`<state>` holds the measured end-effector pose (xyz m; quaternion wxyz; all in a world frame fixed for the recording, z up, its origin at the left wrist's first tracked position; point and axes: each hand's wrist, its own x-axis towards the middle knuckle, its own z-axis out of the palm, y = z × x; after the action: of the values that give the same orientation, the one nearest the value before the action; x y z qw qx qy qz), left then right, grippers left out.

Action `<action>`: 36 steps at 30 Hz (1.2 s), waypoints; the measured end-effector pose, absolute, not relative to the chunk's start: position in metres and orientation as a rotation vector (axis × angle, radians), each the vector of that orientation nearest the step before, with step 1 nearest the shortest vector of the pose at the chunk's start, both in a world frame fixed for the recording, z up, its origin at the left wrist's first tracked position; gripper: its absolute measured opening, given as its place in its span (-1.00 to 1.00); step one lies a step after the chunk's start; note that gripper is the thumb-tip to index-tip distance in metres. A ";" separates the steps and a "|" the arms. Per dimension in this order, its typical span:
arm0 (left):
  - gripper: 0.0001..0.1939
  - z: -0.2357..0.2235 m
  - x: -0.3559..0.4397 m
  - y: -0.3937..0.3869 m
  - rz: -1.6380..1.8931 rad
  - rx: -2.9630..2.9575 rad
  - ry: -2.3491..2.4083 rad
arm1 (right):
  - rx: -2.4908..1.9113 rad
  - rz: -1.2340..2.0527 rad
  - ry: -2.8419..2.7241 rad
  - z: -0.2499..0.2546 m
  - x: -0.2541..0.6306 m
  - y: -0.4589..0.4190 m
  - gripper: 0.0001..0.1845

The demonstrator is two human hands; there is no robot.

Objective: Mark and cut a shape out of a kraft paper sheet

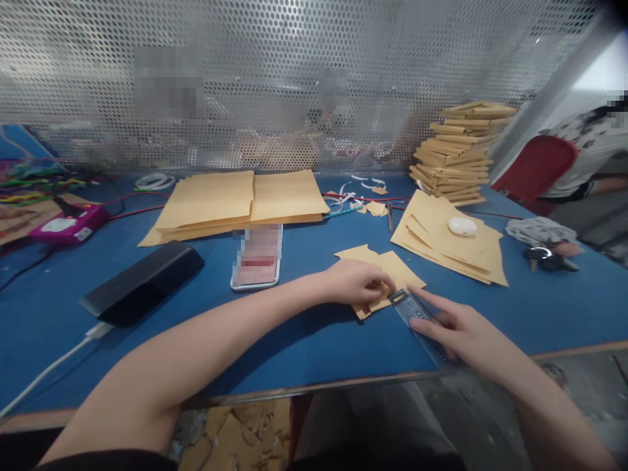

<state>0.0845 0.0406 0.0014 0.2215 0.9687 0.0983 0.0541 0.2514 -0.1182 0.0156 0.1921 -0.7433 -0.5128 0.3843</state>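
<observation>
My left hand (pixel 357 281) is curled over torn tan paper pieces (pixel 400 269), its fingers bent down onto the paper beside the end of a clear plastic strip. That strip (pixel 409 306), flat and ruler-like with dark printed marks or cutouts, lies slanted from the paper toward the table's front edge. My right hand (pixel 458 330) grips it, thumb on top and index finger stretched along its far side. The left fingertips are partly hidden. To the right rests a pile of tan envelopes (pixel 441 252) with a white earbud case (pixel 462 226) on top.
A phone (pixel 258 258), a black power bank-like block (pixel 142 281) with a white cable, and stacked tan envelopes (pixel 210 199) lie left. Behind stand a tall envelope stack (pixel 461 154) and a perforated metal screen (pixel 275 85). Keys (pixel 549 256) lie right; a person sits beyond.
</observation>
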 end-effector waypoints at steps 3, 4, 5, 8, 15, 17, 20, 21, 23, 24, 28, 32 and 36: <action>-0.71 0.001 0.084 0.041 0.157 2.678 0.262 | -2.127 1.074 -1.468 0.016 0.243 -0.120 -0.20; -0.72 0.001 0.084 0.041 0.161 2.680 0.261 | -2.136 1.063 -1.491 0.016 0.240 -0.120 -0.21; -0.73 0.001 0.084 0.041 0.164 2.682 0.262 | -2.142 1.043 -1.519 0.016 0.237 -0.120 -0.22; -0.74 0.000 0.084 0.041 0.168 2.683 0.259 | -2.140 1.015 -1.609 0.017 0.230 -0.119 -0.28; -0.74 -0.001 0.084 0.042 0.178 2.684 0.239 | -2.130 1.076 -1.640 0.018 0.227 -0.116 -0.28; -0.74 -0.001 0.084 0.042 0.178 2.686 0.235 | -2.111 1.096 -1.591 0.016 0.228 -0.117 -0.27; -0.73 0.000 0.084 0.042 0.174 2.689 0.231 | -2.099 1.075 -1.512 0.013 0.228 -0.119 -0.27; -0.73 0.000 0.084 0.041 0.173 2.690 0.234 | -2.104 1.059 -1.496 0.012 0.229 -0.120 -0.27; -0.72 0.001 0.083 0.041 0.171 2.694 0.246 | -2.118 1.032 -1.483 0.011 0.229 -0.120 -0.29; -0.72 0.001 0.083 0.041 0.170 2.695 0.254 | -2.126 1.019 -1.484 0.011 0.230 -0.120 -0.30; -0.70 0.001 0.083 0.040 0.167 2.702 0.276 | -2.179 0.918 -1.489 0.012 0.235 -0.119 -0.40; -0.68 0.000 0.083 0.040 0.161 2.704 0.282 | -2.203 0.865 -1.515 0.011 0.241 -0.118 -0.48; -0.66 0.001 0.084 0.040 0.142 2.710 0.290 | -2.273 0.765 -1.477 0.011 0.248 -0.117 -0.53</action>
<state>0.0840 0.0403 0.0007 0.2050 0.9719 0.1040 0.0510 0.2479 -0.1166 0.0109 0.1619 -0.7963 -0.5175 0.2680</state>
